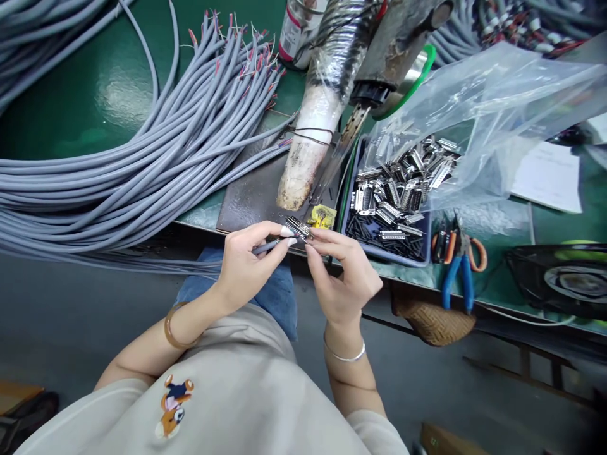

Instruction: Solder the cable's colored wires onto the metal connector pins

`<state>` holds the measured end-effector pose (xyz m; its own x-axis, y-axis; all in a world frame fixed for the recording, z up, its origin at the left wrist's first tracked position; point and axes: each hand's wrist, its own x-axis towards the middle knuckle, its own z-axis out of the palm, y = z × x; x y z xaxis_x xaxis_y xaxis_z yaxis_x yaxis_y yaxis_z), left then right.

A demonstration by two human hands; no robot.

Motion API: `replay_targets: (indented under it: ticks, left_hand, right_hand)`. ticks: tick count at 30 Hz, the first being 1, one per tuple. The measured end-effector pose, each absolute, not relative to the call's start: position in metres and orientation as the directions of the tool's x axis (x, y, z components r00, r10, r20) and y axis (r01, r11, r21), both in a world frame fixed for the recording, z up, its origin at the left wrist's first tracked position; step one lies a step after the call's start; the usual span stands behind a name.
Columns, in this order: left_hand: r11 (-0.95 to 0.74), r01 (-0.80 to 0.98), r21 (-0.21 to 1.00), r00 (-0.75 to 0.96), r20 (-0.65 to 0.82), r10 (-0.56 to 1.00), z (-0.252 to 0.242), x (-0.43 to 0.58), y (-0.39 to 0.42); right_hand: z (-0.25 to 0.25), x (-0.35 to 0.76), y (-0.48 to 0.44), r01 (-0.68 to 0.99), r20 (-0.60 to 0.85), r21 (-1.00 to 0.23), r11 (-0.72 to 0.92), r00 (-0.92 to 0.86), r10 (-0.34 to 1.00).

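Observation:
My left hand pinches the end of a grey cable, its thin coloured wires lying against a multi-pin connector. The connector sits at the front edge of a dark plate, just beyond my fingertips. My right hand has thumb and forefinger closed at the connector's right end. Whether they grip the connector itself or a fine wire is hidden. Right behind the connector lies a yellow piece, perhaps a sponge. Above it a soldering iron points down, beside a tape-wrapped duct.
A large bundle of grey cables fills the left side. At right stand a blue tray of loose connectors, a plastic bag, blue-handled pliers, orange-handled cutters and a black fan. A jar is at the back.

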<state>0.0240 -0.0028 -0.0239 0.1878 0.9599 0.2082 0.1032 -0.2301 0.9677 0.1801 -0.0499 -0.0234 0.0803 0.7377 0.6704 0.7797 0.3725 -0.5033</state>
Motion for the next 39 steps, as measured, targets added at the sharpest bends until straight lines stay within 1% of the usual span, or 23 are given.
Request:
replay_targets:
  ticks: [5, 13, 21, 26, 28, 30, 32, 33, 35, 36, 37, 38, 39]
  left_hand:
    - [-0.271, 0.153, 0.95, 0.164, 0.246, 0.955, -0.021, 0.027, 0.004]
    - [-0.357, 0.188, 0.915, 0.135, 0.336, 0.932, -0.013, 0.029, 0.008]
    - [-0.35, 0.214, 0.912, 0.193, 0.312, 0.93, -0.013, 0.024, 0.008]
    - [-0.318, 0.225, 0.921, 0.211, 0.272, 0.939, -0.013, 0.024, 0.006]
    - [-0.286, 0.219, 0.933, 0.218, 0.239, 0.946, -0.012, 0.023, 0.006]
    - [-0.216, 0.189, 0.958, 0.219, 0.173, 0.96, -0.011, 0.022, 0.007]
    - [-0.082, 0.095, 0.992, 0.245, 0.056, 0.968, -0.01, 0.021, 0.009]
    - [0.006, 0.029, 1.0, 0.284, -0.014, 0.959, -0.01, 0.02, 0.01]
    - [0.184, -0.088, 0.979, 0.395, -0.135, 0.909, -0.011, 0.018, 0.013]
    - [0.249, -0.118, 0.961, 0.447, -0.173, 0.878, -0.011, 0.017, 0.013]
    - [0.285, -0.125, 0.95, 0.479, -0.194, 0.856, -0.011, 0.017, 0.012]
    - [0.284, -0.117, 0.952, 0.487, -0.194, 0.852, -0.011, 0.016, 0.011]
    - [0.248, -0.097, 0.964, 0.472, -0.175, 0.864, -0.011, 0.016, 0.009]
  right_hand:
    - [-0.025, 0.176, -0.041, 0.761, 0.665, -0.544, 0.353, 0.134, 0.735]
    - [-0.02, 0.174, -0.034, 0.78, 0.697, -0.507, 0.366, 0.123, 0.706]
    - [-0.021, 0.176, -0.039, 0.777, 0.683, -0.498, 0.385, 0.077, 0.726]
    - [-0.023, 0.178, -0.04, 0.78, 0.681, -0.5, 0.376, 0.086, 0.728]
    - [-0.026, 0.179, -0.041, 0.773, 0.683, -0.51, 0.379, 0.095, 0.725]
    - [-0.03, 0.18, -0.042, 0.742, 0.68, -0.547, 0.388, 0.122, 0.723]
    - [-0.035, 0.182, -0.044, 0.701, 0.676, -0.583, 0.41, 0.139, 0.723]
    - [-0.037, 0.184, -0.044, 0.69, 0.675, -0.589, 0.42, 0.135, 0.725]
    - [-0.04, 0.186, -0.046, 0.698, 0.669, -0.577, 0.424, 0.106, 0.735]
    - [-0.041, 0.188, -0.046, 0.708, 0.662, -0.567, 0.422, 0.087, 0.744]
    - [-0.041, 0.189, -0.047, 0.714, 0.655, -0.561, 0.42, 0.072, 0.752]
    - [-0.041, 0.189, -0.047, 0.714, 0.648, -0.561, 0.419, 0.064, 0.759]
    - [-0.041, 0.189, -0.048, 0.708, 0.643, -0.569, 0.419, 0.064, 0.764]
